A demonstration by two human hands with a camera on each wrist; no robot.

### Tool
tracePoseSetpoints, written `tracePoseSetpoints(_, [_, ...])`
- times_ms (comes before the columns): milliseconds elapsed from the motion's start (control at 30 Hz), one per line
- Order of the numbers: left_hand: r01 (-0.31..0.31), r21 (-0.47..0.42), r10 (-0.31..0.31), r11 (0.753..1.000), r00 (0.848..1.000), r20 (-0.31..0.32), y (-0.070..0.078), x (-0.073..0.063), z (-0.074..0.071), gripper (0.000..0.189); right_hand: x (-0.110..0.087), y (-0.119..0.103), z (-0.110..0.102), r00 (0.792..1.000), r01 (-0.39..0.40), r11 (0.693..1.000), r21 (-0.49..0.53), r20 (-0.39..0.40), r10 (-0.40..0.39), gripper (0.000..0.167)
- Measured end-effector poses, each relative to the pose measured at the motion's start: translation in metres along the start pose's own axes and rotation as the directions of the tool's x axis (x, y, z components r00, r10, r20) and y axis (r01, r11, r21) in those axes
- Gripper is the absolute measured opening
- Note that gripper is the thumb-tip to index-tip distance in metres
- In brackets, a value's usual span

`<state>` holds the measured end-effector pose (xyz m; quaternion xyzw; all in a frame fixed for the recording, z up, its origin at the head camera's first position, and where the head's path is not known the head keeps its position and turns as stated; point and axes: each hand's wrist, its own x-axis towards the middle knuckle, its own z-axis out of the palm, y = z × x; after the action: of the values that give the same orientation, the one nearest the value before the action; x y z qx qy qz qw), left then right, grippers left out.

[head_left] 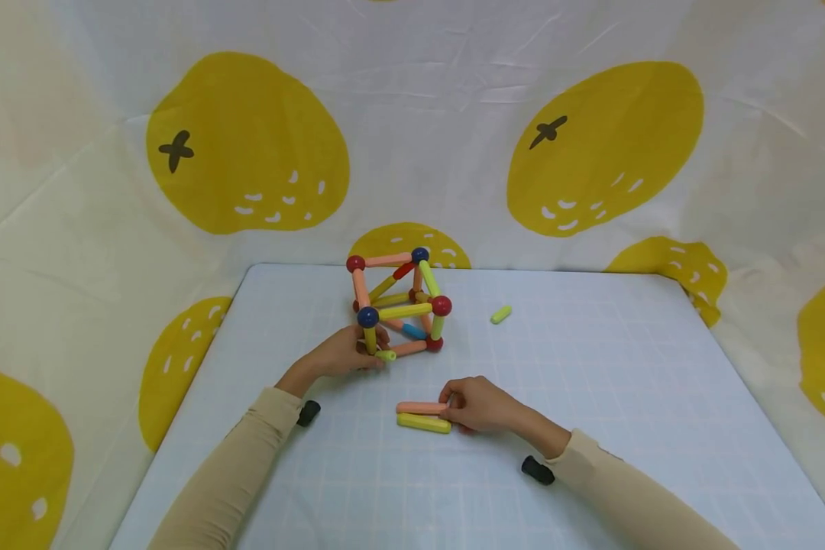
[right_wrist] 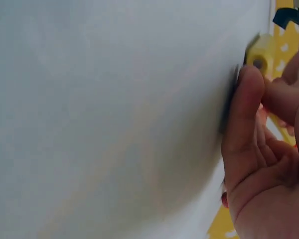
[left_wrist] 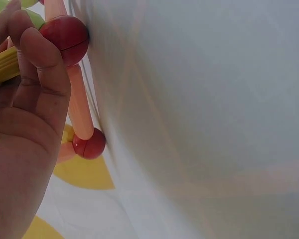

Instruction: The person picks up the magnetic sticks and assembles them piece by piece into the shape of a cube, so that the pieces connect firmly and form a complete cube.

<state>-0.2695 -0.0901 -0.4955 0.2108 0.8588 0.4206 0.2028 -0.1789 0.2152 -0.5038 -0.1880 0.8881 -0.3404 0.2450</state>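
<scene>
A cube-like frame [head_left: 404, 311] of magnetic sticks and balls stands on the table, with red and blue balls at its corners. At its near left lower corner, my left hand [head_left: 347, 351] pinches a light green stick [head_left: 386, 356] beside the upright yellow stick [head_left: 370, 341]. The left wrist view has a red ball [left_wrist: 67, 40] right by those fingertips. Nearer to me, my right hand [head_left: 483, 405] holds the right end of a pink stick [head_left: 419, 408]. A loose yellow stick [head_left: 422, 422] lies alongside it. In the right wrist view the fingers hide the pink stick.
A short light green stick [head_left: 501, 314] lies alone to the right of the frame. The pale checked table [head_left: 632, 397] meets a hanging cloth [head_left: 426, 153] with yellow fruit prints at its back edge. Dark wrist-camera pieces [head_left: 538, 470] show under the forearms.
</scene>
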Motion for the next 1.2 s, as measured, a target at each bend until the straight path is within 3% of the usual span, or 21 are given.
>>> tracePoseSetpoints(167, [-0.012,-0.003,0.012,1.000,1.000,0.003,0.001,0.000,-0.001,0.037,0.002,-0.014,-0.011,0.988,0.075,0.996,-0.042,-0.129,-0.080,0.012])
tracePoseSetpoints(267, [-0.022,0.009,0.022,1.000,1.000,0.002,0.001,-0.001,-0.001,0.036,0.000,-0.031,-0.026,0.964,0.108,0.992,-0.068,-0.238,-0.122,0.013])
tracePoseSetpoints(367, [-0.029,0.012,0.029,1.000,1.000,-0.011,-0.001,-0.001,-0.001,0.037,0.000,-0.047,-0.038,0.941,0.130,0.982,-0.136,-0.295,-0.166,0.015])
tracePoseSetpoints(633, [-0.051,0.014,0.051,0.999,0.999,-0.014,-0.002,-0.001,0.001,0.040,0.006,-0.064,-0.043,0.936,0.113,0.954,-0.279,-0.291,-0.196,0.015])
tracePoseSetpoints(733, [-0.040,0.017,0.040,0.999,0.999,-0.021,0.001,-0.001,0.001,0.040,0.005,-0.068,-0.043,0.925,0.103,0.938,-0.332,-0.316,-0.213,0.015])
tracePoseSetpoints(900, [-0.033,0.023,0.034,0.999,0.999,-0.033,0.002,-0.002,0.000,0.037,0.007,-0.076,-0.041,0.887,0.120,0.889,-0.442,-0.355,-0.296,0.018])
tracePoseSetpoints(1033, [-0.044,0.027,0.045,0.999,0.999,-0.027,-0.001,-0.001,0.001,0.039,0.012,-0.077,-0.036,0.852,0.176,0.899,-0.402,-0.395,-0.344,0.036])
tracePoseSetpoints(1133, [-0.044,0.019,0.045,0.999,0.998,-0.038,-0.002,-0.001,0.003,0.037,0.018,-0.074,-0.029,0.831,0.210,0.929,-0.306,-0.445,-0.334,0.036])
tracePoseSetpoints(1200, [-0.039,0.019,0.040,0.999,0.998,-0.057,-0.002,-0.001,0.005,0.036,0.023,-0.070,-0.024,0.828,0.222,0.953,-0.207,-0.477,-0.296,0.024])
